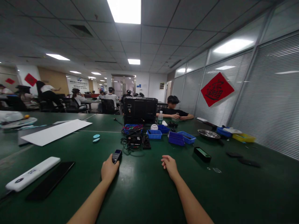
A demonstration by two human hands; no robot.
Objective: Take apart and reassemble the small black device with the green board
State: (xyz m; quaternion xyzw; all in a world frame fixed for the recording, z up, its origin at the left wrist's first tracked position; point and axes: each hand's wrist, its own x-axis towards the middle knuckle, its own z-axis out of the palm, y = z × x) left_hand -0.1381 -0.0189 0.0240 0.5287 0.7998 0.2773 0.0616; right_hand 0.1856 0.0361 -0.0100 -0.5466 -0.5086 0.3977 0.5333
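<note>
My left hand (109, 169) is closed around a small dark handheld device with a little screen (116, 155). The device's top end points away from me, and its lower part is hidden in my palm. Over the green table (140, 196), to the right, my right hand (170, 165) is loosely curled with its fingers partly apart, and nothing shows in it. Beyond the two hands lie a black boxy device with cables (135, 140) and a blue tray (154, 134). A black open box with a greenish inside (202, 154) lies right of my right hand.
At left are a white power strip (34, 174), a black flat panel (51, 180) and white sheets (56, 132). A large black monitor-like case (140, 110) stands ahead. A metal bowl (208, 134) and a yellow tray (244, 137) sit at right. Another person (178, 113) sits opposite.
</note>
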